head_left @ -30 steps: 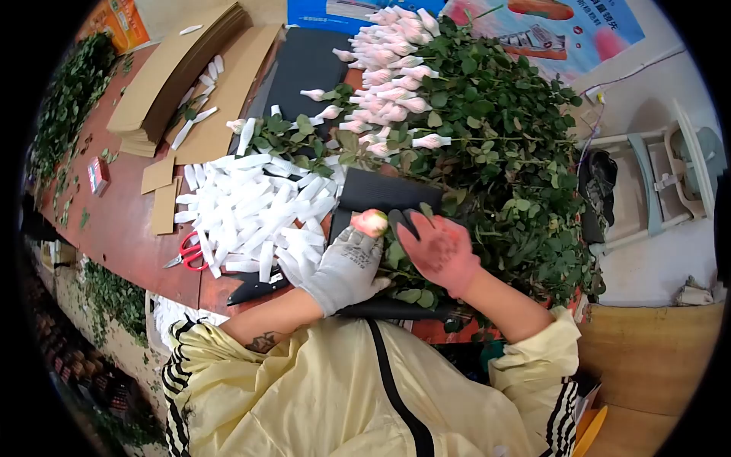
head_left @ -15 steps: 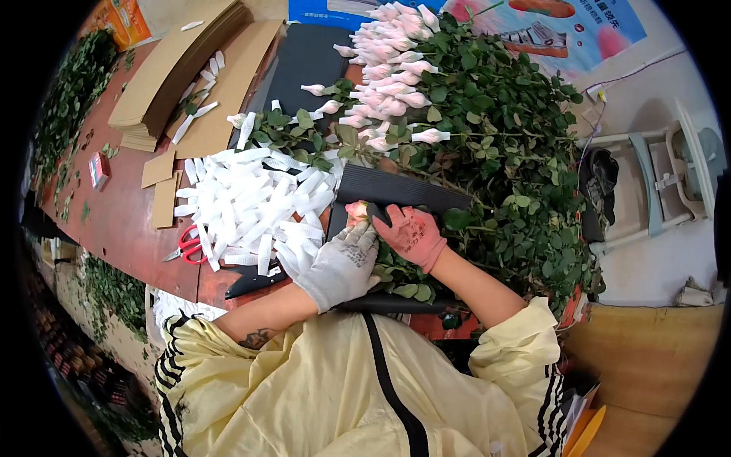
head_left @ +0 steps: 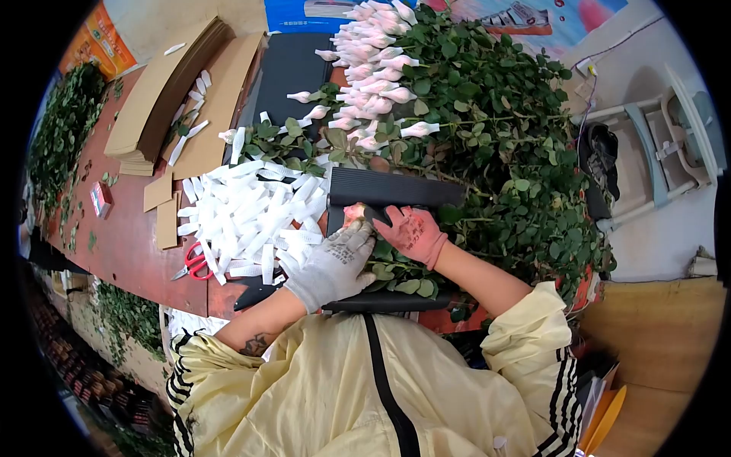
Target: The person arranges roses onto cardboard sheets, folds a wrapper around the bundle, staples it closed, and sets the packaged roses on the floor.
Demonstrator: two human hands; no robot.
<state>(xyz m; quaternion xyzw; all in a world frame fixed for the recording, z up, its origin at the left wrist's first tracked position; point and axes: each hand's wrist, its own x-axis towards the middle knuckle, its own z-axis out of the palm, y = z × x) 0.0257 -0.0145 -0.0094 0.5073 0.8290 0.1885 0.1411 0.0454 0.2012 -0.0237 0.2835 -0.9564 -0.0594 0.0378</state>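
Observation:
A pink rose (head_left: pixel 354 214) lies with its bloom pointing left on the black ridged stand (head_left: pixel 396 186) before me. My left hand (head_left: pixel 335 263), in a grey-white glove, has its fingertips closed against the bloom from below. From the right, my right hand (head_left: pixel 410 234), in a pink glove, grips just behind the bloom; the stem there is hidden by the fingers. Green rose leaves (head_left: pixel 411 286) show under both hands. A heap of white mesh sleeves (head_left: pixel 251 217) lies left of the stand.
Several roses with sleeved blooms (head_left: pixel 377 87) are stacked at the back, their leafy stems (head_left: pixel 502 167) spreading right. Red-handled scissors (head_left: pixel 197 261) lie at the left, near cardboard pieces (head_left: pixel 167 221). Farther back are stacked cardboard sheets (head_left: pixel 164 91). A white chair frame (head_left: pixel 647 167) stands right.
The view has shifted slightly, so the table items sit a little differently in frame. Both hands stay at the rose, with only small finger movement around the bloom.

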